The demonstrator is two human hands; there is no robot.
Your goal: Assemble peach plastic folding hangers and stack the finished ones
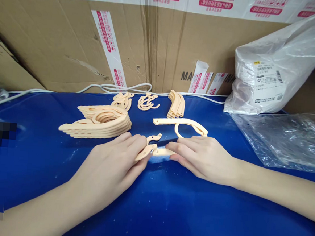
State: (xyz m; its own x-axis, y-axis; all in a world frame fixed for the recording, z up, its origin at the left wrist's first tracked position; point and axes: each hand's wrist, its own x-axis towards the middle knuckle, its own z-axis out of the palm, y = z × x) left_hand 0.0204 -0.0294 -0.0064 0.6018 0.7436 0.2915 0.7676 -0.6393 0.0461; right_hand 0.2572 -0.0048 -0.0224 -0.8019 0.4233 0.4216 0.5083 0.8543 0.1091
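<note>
On a blue table cover (150,204) my left hand (113,161) pinches a small peach plastic hook piece (150,143) between its fingertips. My right hand (200,156) presses closed fingers on a flat peach arm piece (161,152) that meets the hook piece. Just behind my right hand lies a partly built peach hanger (181,124). A stack of finished folded hangers (99,122) sits behind my left hand.
Further back lie loose hooks (148,102), more hook parts (123,100) and a bundle of curved arms (176,105). A white cable (127,89) runs along cardboard boxes (70,42). Plastic bags (276,69) and clear film (286,139) sit at the right.
</note>
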